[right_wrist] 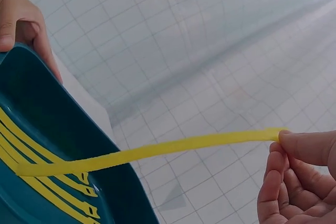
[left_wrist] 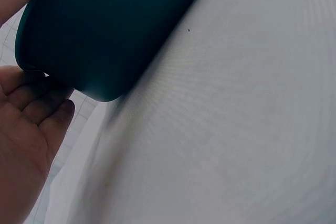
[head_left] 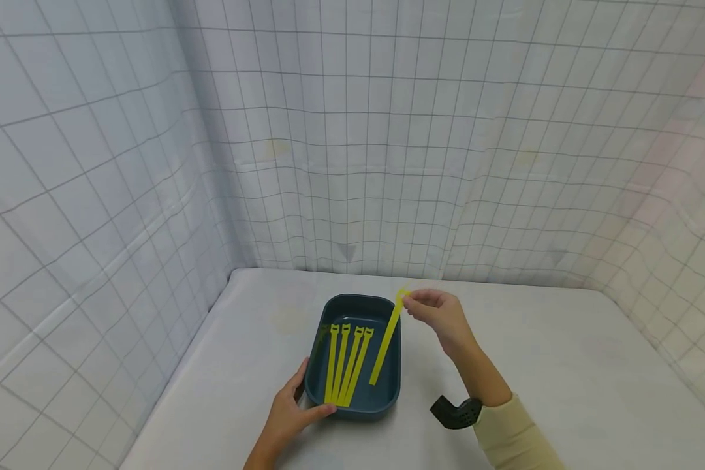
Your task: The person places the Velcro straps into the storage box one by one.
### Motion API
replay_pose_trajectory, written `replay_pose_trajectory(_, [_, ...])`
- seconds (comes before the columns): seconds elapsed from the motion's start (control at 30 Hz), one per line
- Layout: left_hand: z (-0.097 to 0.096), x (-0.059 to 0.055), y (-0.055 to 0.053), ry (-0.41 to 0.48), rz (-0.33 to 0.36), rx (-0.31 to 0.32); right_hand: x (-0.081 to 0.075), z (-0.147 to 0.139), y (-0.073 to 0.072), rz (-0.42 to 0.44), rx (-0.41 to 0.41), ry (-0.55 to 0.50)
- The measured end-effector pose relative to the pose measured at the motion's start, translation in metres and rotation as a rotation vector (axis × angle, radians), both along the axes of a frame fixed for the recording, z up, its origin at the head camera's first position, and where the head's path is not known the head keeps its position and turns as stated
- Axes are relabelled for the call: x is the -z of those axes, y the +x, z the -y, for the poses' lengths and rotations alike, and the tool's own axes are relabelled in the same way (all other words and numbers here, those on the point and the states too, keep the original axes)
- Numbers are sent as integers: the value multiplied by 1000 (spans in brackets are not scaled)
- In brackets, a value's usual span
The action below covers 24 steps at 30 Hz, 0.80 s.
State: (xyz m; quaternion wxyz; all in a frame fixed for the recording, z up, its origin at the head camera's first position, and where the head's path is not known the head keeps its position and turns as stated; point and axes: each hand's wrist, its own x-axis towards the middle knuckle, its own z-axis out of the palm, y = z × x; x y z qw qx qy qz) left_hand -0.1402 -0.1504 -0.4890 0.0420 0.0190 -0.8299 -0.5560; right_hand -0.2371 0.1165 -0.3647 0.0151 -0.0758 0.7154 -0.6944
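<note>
A dark teal plastic bin (head_left: 352,415) stands on the white table. Its near left corner is held by my left hand (head_left: 286,411), the thumb on the near rim and the fingers along the outer left side. Several yellow hook-and-loop cable ties (head_left: 345,365) lie side by side in the bin, slotted heads toward the far end. Above the bin's right side, my right hand (head_left: 440,316) pinches another yellow cable tie (right_wrist: 157,150) by its head end between thumb and fingers. The strip slants down, its free tail over the bin. In the left wrist view the bin's outer wall (left_wrist: 105,30) hides its contents.
White cloth with a dark grid (head_left: 352,130) hangs behind the table and along both sides. The white tabletop (head_left: 534,352) stretches to the right of the bin. A black device (head_left: 457,412) sits at my right wrist, by the pale sleeve (head_left: 514,431).
</note>
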Motion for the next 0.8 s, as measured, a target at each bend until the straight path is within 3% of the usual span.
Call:
replay_pose_trajectory(0.37, [-1, -1, 0, -3, -9, 3, 22, 20, 2, 66, -12, -27])
replay_pose_trajectory(0.8, [0, 1, 0, 9, -4, 11, 41, 28, -6, 85, 23, 60])
